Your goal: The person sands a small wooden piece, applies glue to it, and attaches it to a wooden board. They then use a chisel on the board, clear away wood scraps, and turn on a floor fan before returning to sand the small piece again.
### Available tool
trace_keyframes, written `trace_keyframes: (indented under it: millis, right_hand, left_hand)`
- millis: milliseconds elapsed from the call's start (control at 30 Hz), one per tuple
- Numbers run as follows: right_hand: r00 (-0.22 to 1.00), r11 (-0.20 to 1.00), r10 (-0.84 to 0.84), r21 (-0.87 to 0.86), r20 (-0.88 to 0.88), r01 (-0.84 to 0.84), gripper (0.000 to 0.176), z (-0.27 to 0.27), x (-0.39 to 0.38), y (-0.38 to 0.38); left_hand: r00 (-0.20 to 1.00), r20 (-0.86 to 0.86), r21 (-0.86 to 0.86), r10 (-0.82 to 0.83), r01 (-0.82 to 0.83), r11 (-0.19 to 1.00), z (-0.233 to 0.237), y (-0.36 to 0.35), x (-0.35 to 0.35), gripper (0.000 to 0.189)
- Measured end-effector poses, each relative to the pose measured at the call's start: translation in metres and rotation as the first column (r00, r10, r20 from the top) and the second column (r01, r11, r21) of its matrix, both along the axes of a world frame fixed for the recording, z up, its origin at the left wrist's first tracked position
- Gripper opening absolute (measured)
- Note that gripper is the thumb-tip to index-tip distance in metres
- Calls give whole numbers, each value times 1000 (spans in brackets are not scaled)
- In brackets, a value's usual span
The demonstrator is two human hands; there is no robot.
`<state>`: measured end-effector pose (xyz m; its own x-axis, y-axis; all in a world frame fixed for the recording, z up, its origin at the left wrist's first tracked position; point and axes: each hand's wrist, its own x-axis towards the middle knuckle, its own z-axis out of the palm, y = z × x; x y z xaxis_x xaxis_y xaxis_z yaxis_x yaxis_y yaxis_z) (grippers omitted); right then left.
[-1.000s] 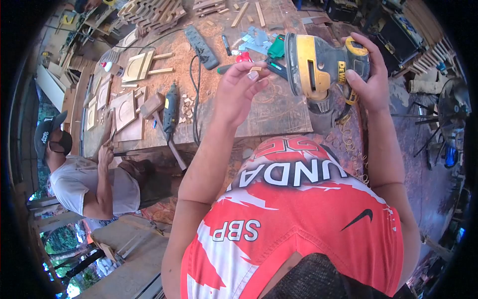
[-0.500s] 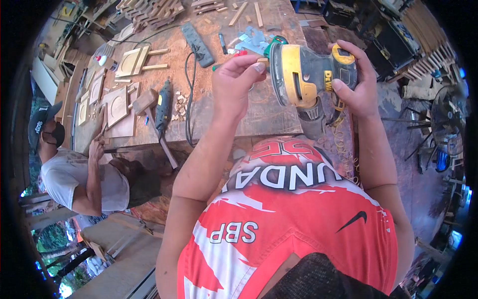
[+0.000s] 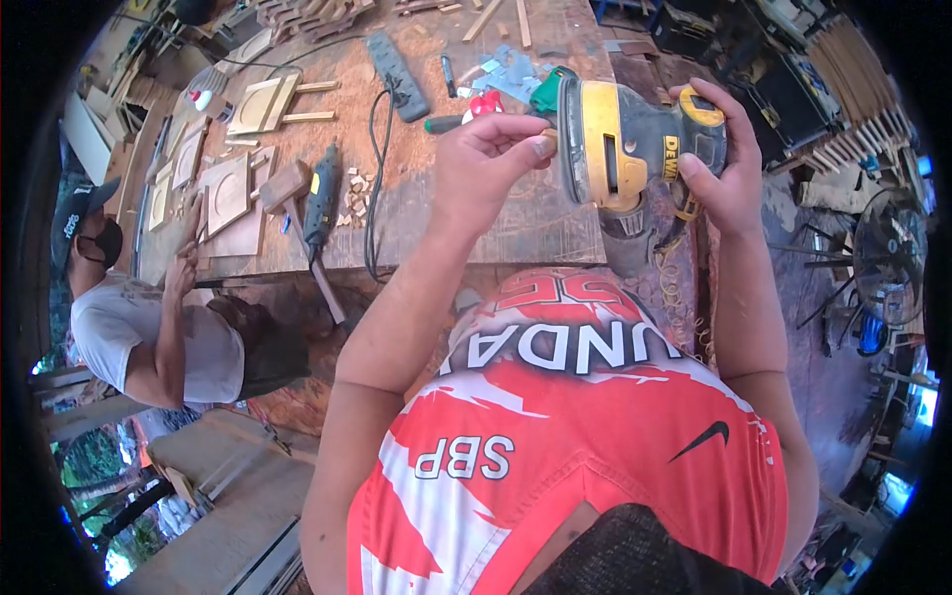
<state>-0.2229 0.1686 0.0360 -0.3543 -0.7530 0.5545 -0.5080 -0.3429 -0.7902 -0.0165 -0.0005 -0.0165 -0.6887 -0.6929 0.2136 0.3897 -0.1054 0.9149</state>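
My right hand (image 3: 729, 164) is wrapped round the body of a yellow and black sander (image 3: 615, 149), which is held on its side with its round pad facing left. My left hand (image 3: 496, 164) pinches a small wooden piece (image 3: 549, 139) between thumb and fingers, right at the face of the pad. Most of the small piece is hidden by the fingers. Behind the hands, a green tool (image 3: 547, 91), a red and white object (image 3: 484, 104) and torn blue-grey sheets (image 3: 511, 71) lie on the dusty workbench (image 3: 476, 243).
A co-worker (image 3: 149, 327) stands at the left beside wooden panels (image 3: 230, 196). A mallet (image 3: 286, 185), a rotary tool (image 3: 322, 203) with its cable and a grey power strip (image 3: 397, 79) lie on the bench. A fan (image 3: 888, 253) stands at the right.
The sander and both my hands have shifted slightly right and down in view. The small piece stays pinched at the pad. The bench and co-worker appear slightly shifted.
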Motion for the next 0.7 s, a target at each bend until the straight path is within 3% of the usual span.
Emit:
trace_keyframes:
  millis: [467, 600, 667, 700]
  right_hand:
    - [996, 998, -56, 30, -71, 58, 67, -3, -1, -7]
    - [989, 994, -90, 50, -114, 96, 68, -4, 0, -10]
    - [983, 990, -122, 58, -137, 131, 67, -6, -2, -10]
    - [988, 994, -88, 51, -128, 95, 67, -9, -1, -10]
  left_hand:
    - [1000, -9, 101, -14, 15, 995, -4, -9, 3, 18]
    - [994, 103, 50, 26, -32, 998, 2, -5, 9, 18]
    - [993, 101, 50, -64, 59, 997, -7, -3, 14, 19]
    - [994, 109, 43, -29, 24, 999, -10, -4, 16, 19]
